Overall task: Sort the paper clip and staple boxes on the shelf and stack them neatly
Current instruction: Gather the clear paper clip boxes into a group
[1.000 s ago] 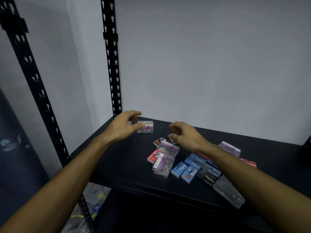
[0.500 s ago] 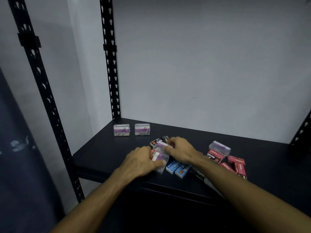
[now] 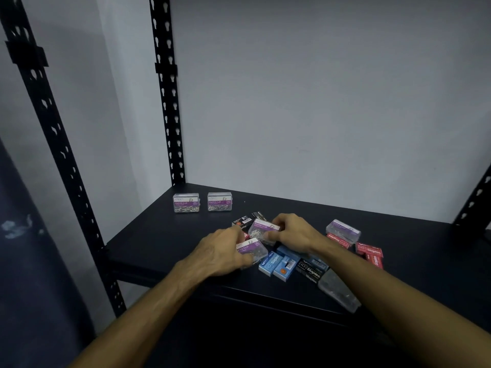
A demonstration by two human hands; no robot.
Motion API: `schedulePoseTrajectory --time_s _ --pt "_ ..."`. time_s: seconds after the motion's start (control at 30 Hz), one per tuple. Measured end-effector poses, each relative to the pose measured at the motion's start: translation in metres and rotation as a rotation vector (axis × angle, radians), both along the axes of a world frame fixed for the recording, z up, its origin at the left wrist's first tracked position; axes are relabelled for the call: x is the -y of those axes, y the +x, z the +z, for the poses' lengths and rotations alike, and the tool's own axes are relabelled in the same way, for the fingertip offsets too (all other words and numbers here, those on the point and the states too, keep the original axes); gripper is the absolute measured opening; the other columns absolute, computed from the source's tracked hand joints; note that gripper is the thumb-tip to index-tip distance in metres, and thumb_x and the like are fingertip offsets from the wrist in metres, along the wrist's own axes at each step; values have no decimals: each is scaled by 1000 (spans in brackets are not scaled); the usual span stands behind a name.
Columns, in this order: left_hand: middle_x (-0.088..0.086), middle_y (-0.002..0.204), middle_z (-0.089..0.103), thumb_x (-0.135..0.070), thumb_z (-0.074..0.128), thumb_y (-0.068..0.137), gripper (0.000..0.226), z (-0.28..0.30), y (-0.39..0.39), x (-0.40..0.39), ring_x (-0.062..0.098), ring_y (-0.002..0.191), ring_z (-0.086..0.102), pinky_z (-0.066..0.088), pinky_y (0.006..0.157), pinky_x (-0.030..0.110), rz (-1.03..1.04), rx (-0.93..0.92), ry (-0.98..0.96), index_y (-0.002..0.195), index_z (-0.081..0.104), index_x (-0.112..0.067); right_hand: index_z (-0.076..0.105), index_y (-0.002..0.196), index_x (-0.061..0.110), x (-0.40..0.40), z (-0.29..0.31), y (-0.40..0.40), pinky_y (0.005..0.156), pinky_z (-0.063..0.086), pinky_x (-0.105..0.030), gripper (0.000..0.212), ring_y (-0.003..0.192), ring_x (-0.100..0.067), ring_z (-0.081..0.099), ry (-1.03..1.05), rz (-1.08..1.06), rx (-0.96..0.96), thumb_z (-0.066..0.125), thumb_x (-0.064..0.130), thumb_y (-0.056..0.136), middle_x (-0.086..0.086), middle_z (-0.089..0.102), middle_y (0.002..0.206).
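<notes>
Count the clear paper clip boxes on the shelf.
6: two side by side at the back left, one under each hand, one on red boxes, one at the front edge. More may be hidden.

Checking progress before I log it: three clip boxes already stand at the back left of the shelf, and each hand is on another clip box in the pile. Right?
Not quite. The head view shows two clip boxes at the back left, not three. The left hand and right hand each grip a clip box in the pile.
</notes>
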State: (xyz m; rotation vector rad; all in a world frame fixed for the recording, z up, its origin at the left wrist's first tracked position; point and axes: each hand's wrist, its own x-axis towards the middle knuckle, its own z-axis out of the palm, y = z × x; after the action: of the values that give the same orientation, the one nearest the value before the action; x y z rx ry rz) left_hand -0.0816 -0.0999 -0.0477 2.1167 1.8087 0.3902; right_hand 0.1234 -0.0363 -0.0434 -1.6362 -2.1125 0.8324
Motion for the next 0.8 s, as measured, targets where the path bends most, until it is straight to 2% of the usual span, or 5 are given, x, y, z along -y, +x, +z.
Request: schedulePoseTrajectory --time_s 0.1,0.3,0.4,0.5,0.8 --pt "-12 102 59 -46 75 73 50 2 -8 -3 5 88 59 53 78 32 -68 113 -16 116 54 -30 56 117 22 -5 1 11 60 45 -20 39 80 -5 65 28 -13 25 73 41 86 8 66 96" --pt "-12 105 45 -35 79 77 48 4 -18 -8 5 91 52 39 70 17 -175 166 -2 120 58 -33 54 122 24 -11 -2 20 63 44 -21 46 83 -6 62 57 -30 6 76 36 84 10 62 98" --pt "-13 111 49 -28 81 77 47 3 -20 -9 5 96 56 46 77 18 -216 234 -14 116 56 -37 51 132 23 -13 -4 22 70 44 -21 56 88 -4 60 81 -19 -2 77 34 84 12 61 105" --pt "-12 110 62 -19 80 78 46 1 -22 -11 6 96 63 55 85 30 -241 318 -41 112 55 -39 48 140 21 -13 -4 22 80 45 -22 62 99 -6 58 77 18 -2 76 33 85 6 61 120" --pt "-13 106 67 -15 78 80 45 -6 -28 -14 1 93 65 56 85 31 -251 331 -11 112 57 -40 52 133 21 -10 -3 16 80 45 -18 54 102 -8 57 184 81 56 76 23 85 2 58 125"
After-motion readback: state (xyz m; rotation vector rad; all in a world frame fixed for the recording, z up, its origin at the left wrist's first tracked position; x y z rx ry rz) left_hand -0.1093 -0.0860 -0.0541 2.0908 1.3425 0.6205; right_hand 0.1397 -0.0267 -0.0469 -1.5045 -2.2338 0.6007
